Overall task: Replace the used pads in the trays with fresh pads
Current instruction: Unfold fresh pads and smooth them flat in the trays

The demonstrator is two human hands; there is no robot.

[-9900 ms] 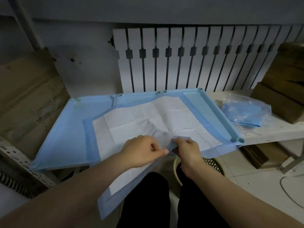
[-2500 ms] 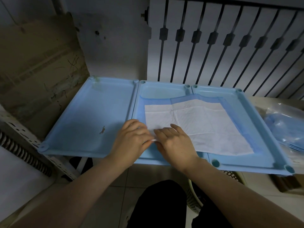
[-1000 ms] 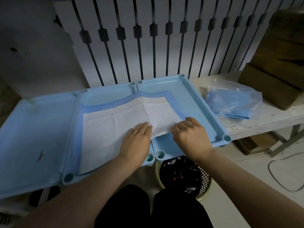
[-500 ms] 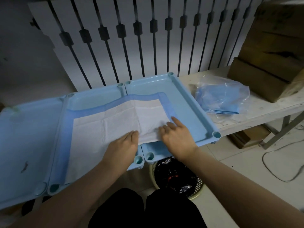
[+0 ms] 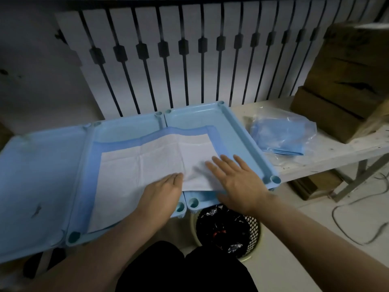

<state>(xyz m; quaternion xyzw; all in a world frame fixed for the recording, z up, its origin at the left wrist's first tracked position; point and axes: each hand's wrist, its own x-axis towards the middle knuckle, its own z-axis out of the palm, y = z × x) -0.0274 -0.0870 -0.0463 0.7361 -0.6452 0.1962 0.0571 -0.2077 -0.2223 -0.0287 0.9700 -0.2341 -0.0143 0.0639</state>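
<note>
A white absorbent pad with a blue border is spread across the middle and right light blue plastic trays at frame centre. It is pressed flat by the left hand and right hand, with fingers straight and gripping nothing. A clear plastic bag of folded blue pads is seen on the white tabletop at right.

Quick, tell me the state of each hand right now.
Left hand: open, fingers flat on the pad.
Right hand: open, fingers spread flat over the pad's right part.
</note>
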